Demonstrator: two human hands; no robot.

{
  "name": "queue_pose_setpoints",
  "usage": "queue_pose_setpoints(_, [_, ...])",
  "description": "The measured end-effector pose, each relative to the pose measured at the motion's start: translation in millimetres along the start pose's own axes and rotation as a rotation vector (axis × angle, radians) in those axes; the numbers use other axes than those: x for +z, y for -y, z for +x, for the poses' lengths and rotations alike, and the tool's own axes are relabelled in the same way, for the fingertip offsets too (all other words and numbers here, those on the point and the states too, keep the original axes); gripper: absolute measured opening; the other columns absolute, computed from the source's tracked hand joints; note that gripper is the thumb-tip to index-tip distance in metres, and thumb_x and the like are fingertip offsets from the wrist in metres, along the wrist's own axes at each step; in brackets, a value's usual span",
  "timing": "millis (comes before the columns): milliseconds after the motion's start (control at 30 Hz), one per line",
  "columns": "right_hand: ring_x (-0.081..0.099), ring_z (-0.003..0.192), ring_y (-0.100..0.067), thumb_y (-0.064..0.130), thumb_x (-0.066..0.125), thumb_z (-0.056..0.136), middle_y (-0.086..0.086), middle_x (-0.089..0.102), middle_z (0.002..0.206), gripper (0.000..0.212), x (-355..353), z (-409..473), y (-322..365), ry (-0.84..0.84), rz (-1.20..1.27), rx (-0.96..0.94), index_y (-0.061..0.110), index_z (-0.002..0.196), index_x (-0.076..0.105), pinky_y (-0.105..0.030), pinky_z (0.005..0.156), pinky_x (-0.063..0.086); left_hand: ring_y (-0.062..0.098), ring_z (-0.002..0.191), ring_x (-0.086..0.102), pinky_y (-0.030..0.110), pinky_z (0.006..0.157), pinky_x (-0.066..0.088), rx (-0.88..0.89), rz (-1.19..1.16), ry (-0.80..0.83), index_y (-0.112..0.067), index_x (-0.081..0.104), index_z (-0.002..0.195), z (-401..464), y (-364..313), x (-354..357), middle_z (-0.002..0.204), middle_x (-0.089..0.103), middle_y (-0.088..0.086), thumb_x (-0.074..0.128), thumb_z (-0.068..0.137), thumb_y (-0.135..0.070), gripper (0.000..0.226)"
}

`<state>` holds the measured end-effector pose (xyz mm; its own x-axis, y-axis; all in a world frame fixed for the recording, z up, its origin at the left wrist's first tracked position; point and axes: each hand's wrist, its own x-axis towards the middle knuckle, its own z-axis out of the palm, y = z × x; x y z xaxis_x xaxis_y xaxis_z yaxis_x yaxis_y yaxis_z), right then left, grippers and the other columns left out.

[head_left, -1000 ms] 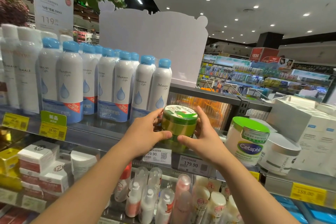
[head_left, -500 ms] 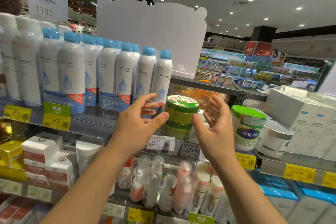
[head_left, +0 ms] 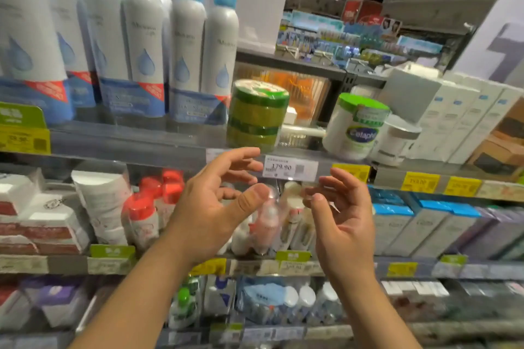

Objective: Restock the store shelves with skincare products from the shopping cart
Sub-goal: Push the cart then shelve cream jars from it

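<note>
While both hands, left (head_left: 211, 207) and right (head_left: 338, 217), hover loose-fingered and holding nothing below the shelf (head_left: 170, 147) edge, two stacked jars (head_left: 256, 115) stand at that edge, clear of them.

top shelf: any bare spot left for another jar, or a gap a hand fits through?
One open patch: between the stacked green jars and the Cetaphil tub, though a small white item sits at its back. Left of the jars, the blue-capped spray bottles stand packed tight. Right of the tub, a white jar and white boxes crowd the shelf.
</note>
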<state>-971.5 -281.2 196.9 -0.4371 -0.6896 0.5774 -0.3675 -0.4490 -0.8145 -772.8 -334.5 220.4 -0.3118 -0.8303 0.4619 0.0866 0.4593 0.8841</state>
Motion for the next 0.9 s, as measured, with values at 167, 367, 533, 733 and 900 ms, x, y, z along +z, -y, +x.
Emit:
queue_pose_setpoints(167, [0.069, 0.102, -0.021, 0.040, 0.063, 0.089, 0.010, 0.068, 0.111, 0.032, -43, -47, -17, -0.098, -0.106, 0.124, 0.052, 0.118, 0.061, -0.050, 0.089, 0.059, 0.014, 0.109, 0.067, 0.039, 0.090, 0.059, -0.108, -0.072, 0.196, -0.045, 0.065, 0.122, -22, 30, 47, 0.118, 0.070, -0.012, 0.073, 0.076, -0.058, 0.049])
queue_pose_setpoints(367, [0.069, 0.094, -0.018, 0.039, 0.063, 0.090, 0.011, 0.069, 0.103, 0.029, -114, -96, -35, -0.241, -0.239, 0.256, 0.040, 0.119, 0.062, -0.056, 0.083, 0.058, 0.007, 0.103, 0.068, 0.035, 0.083, 0.061, -0.220, -0.075, 0.407, -0.043, 0.064, 0.121, -43, 62, 117, 0.115, 0.071, -0.017, 0.072, 0.071, -0.060, 0.054])
queue_pose_setpoints(533, [0.069, 0.093, -0.015, 0.020, 0.067, 0.098, 0.009, 0.071, 0.102, 0.031, -186, -131, -43, -0.401, -0.300, 0.368, 0.046, 0.113, 0.065, -0.049, 0.085, 0.058, 0.007, 0.103, 0.067, 0.029, 0.079, 0.058, -0.249, -0.069, 0.629, -0.044, 0.066, 0.119, -55, 73, 195, 0.114, 0.070, -0.020, 0.079, 0.073, -0.055, 0.049])
queue_pose_setpoints(733, [0.070, 0.096, -0.016, 0.013, 0.066, 0.099, 0.012, 0.072, 0.099, 0.029, -290, -183, -45, -0.629, -0.382, 0.525, 0.040, 0.110, 0.066, -0.040, 0.086, 0.059, 0.004, 0.104, 0.067, 0.025, 0.085, 0.056, -0.262, -0.064, 0.857, -0.044, 0.065, 0.120, -81, 73, 313, 0.114, 0.070, -0.024, 0.075, 0.068, -0.062, 0.056])
queue_pose_setpoints(900, [0.071, 0.091, -0.018, 0.015, 0.068, 0.098, 0.007, 0.072, 0.094, 0.025, -382, -237, -50, -0.811, -0.400, 0.657, 0.036, 0.110, 0.068, -0.045, 0.086, 0.058, 0.002, 0.097, 0.069, 0.028, 0.087, 0.056, -0.308, -0.042, 1.022, -0.039, 0.067, 0.118, -121, 67, 415, 0.110, 0.071, -0.023, 0.078, 0.068, -0.052, 0.053])
